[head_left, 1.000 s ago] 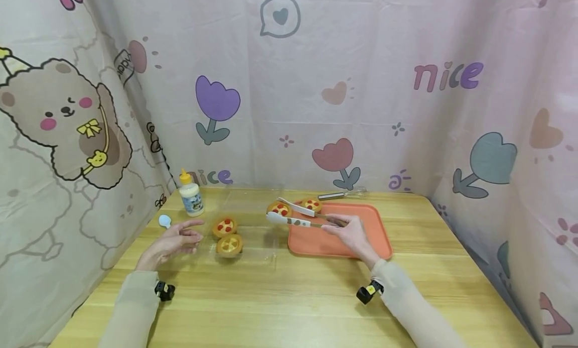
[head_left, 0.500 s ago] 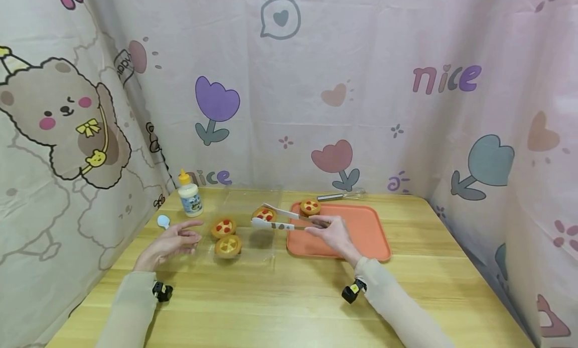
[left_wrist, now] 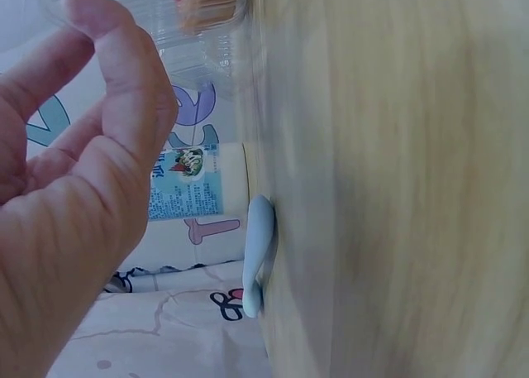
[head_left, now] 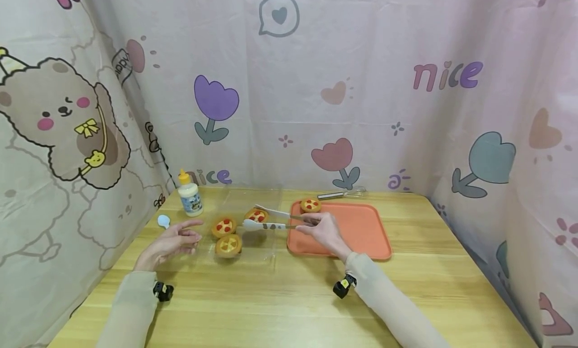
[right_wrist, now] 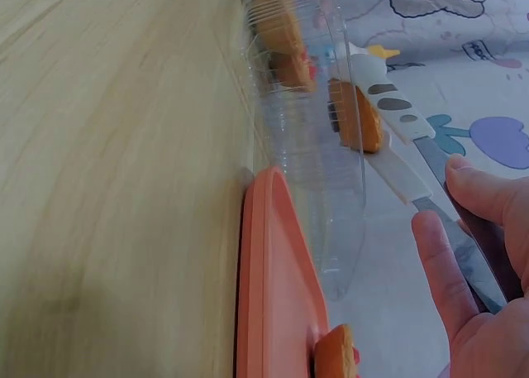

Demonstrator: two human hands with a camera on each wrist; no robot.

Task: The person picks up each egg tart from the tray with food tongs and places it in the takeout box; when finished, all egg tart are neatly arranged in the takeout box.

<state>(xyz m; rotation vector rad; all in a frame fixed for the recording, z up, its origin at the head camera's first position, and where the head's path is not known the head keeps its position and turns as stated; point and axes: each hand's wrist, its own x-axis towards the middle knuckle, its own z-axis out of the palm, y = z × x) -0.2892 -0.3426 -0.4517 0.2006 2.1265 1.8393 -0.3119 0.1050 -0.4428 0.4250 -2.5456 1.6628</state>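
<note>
My right hand (head_left: 326, 232) grips metal-handled tongs (head_left: 271, 226) with white, dark-spotted tips. Between the tips is a round tart (head_left: 257, 216) with red pieces on top, raised over the clear plastic box (head_left: 259, 250). Inside the box, a red-topped tart (head_left: 224, 227) and a yellow-topped tart (head_left: 228, 246) sit close together at the left. In the right wrist view, the tongs' tart (right_wrist: 357, 117) appears tilted near the box's rim. My left hand (head_left: 169, 245) is at the left side of the box, its fingers loosely bent, fingertips right by the clear wall.
An orange tray (head_left: 361, 232) lies to the right of the box, bearing one red-topped tart (head_left: 311, 205) at its back left corner. A whisk (head_left: 343, 194) lies behind the tray. At the left back are a yellow-capped bottle (head_left: 190, 197) and a light blue spoon (head_left: 164, 221).
My right hand has moved left with the tongs and their tart, from the tray's left edge to over the box, near the other tarts. My left hand has stayed in place.
</note>
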